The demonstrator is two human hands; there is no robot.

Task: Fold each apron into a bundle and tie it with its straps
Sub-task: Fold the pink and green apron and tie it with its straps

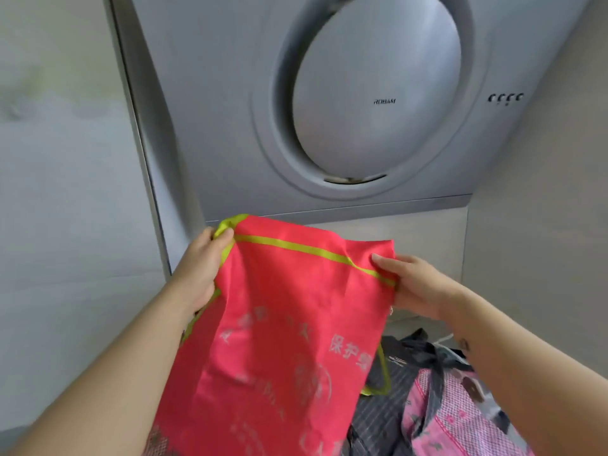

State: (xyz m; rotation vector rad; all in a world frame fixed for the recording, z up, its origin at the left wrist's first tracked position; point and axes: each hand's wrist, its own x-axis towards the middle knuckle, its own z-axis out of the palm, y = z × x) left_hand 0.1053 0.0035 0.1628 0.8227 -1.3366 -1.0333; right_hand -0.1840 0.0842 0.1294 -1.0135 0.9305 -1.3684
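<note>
Red apron (286, 307) with yellow-green trim, held up in front of a grey range hood (329, 110). Left hand (200, 268) pinching its top left corner; right hand (418, 284) pinching its top right edge. Underneath, dark striped cloth (388, 416) and pink cloth (460, 422), lying in a heap.

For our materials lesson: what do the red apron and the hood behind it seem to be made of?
The red apron is probably thin synthetic cloth with a slight sheen; it creases softly and hangs limp. The hood looks like painted or brushed metal, matt silver-grey, with smooth, hard pressed curves; plastic cannot be ruled out.
</note>
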